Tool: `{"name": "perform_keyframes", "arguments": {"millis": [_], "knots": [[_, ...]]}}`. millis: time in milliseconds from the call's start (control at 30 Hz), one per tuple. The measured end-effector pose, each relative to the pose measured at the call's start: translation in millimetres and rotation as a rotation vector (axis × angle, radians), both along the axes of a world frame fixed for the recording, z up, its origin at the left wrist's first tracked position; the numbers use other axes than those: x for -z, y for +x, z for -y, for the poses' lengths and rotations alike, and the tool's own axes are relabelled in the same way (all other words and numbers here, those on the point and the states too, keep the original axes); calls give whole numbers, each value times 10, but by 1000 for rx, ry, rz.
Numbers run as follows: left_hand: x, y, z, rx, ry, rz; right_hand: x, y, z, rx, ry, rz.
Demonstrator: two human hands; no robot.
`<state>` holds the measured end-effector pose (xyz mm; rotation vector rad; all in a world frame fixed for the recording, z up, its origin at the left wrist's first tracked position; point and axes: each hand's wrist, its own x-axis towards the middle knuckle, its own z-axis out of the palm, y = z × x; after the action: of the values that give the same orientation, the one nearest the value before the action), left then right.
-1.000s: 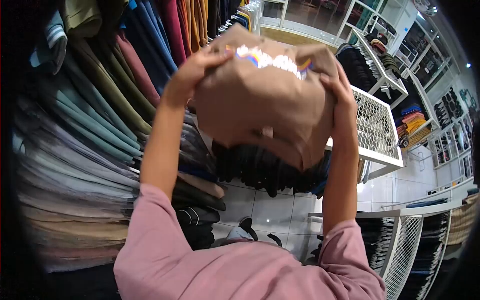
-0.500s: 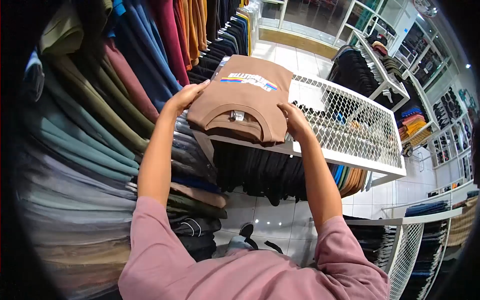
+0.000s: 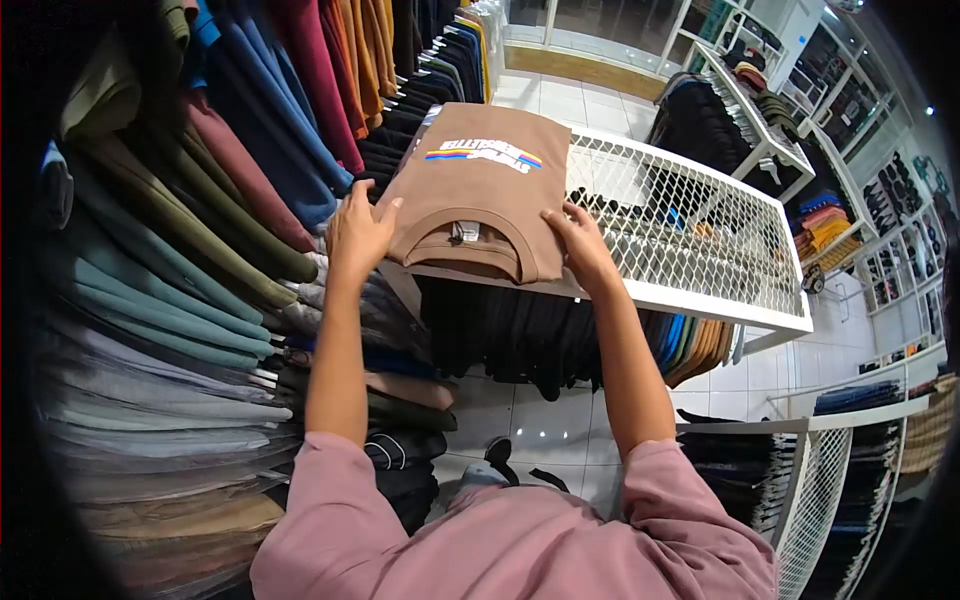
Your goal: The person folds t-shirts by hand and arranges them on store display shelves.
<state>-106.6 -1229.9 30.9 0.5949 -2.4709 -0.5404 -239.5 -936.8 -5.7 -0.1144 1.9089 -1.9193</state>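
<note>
Left hand [image 3: 358, 235] now opens away from the folded brown shirt [image 3: 480, 190], which lies at left on the mesh surface [image 3: 700, 304]. Right hand [image 3: 585, 248] touches the shirt's right edge, grip unclear. Placing seems current; next move calls for straightening.

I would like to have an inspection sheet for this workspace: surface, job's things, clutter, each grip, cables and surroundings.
Surface: white mesh rack top, with garments hanging below it.
Job's things: brown shirt, folded flat, print and collar showing.
Clutter: dark fabric with white lines, low at left.
Left grip: open, beside the shirt's left edge; contact unclear.
Right grip: thumb at the shirt's right edge; whether it pinches, unclear.
Cables: nothing seen.
Surroundings: hanging clothes at left, tiled floor.
</note>
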Motion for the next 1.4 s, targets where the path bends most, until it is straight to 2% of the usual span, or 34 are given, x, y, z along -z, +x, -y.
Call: {"name": "perform_keyframes", "arguments": {"millis": [33, 100, 233, 300, 500, 633, 767, 800, 833, 900, 933, 1000, 1100, 1133, 1267, 1400], "knots": [[20, 88, -183, -36, -135, -129, -145, 214, -59, 6, 31, -41], [-15, 240, -634, -13, -164, -214, 23, 378, -179, -23, 18, -90], [120, 399, -1315, 133, -150, -306, 124, 769, -287, -15, -127, -25], [229, 386, -1531, 128, -209, -301, 170, 837, -379, -47, -113, -24], [272, 530, -2349, 310, -167, -430, 140, 1108, -1159, 12, -92, -180], [557, 561, -3214, 535, 2, -241, 405, 1360, -2091, 219, -58, -128], [1022, 457, -4156, 816, 190, -9, 904, 1531, -3142, 435, 47, -101], [1159, 404, -4381, 874, 178, 26, 1202, 1490, -3414, 491, 46, -144], [1282, 354, -4612, 918, 175, 66, 1266, 1501, -3666, 555, 59, -96], [1615, 167, -5022, 1006, 127, 130, 1540, 1391, -4184, 666, 224, -139], [1734, 61, -5233, 1016, 127, 140, 1674, 1287, -4424, 738, 415, -218], [1953, -198, -5610, 1122, 51, 120, 1949, 1065, -4863, 811, 493, -321], [2200, -599, -6107, 1137, 10, 255, 2399, 622, -5363, 833, 560, -440], [2290, -722, -6238, 1134, 10, 266, 2388, 526, -5435, 822, 489, -425], [2573, -1141, -6552, 1109, -90, 203, 2647, 147, -5583, 798, 469, -459], [2542, -1258, -6726, 1017, -67, 234, 2811, 85, -5607, 758, 482, -432]]}}
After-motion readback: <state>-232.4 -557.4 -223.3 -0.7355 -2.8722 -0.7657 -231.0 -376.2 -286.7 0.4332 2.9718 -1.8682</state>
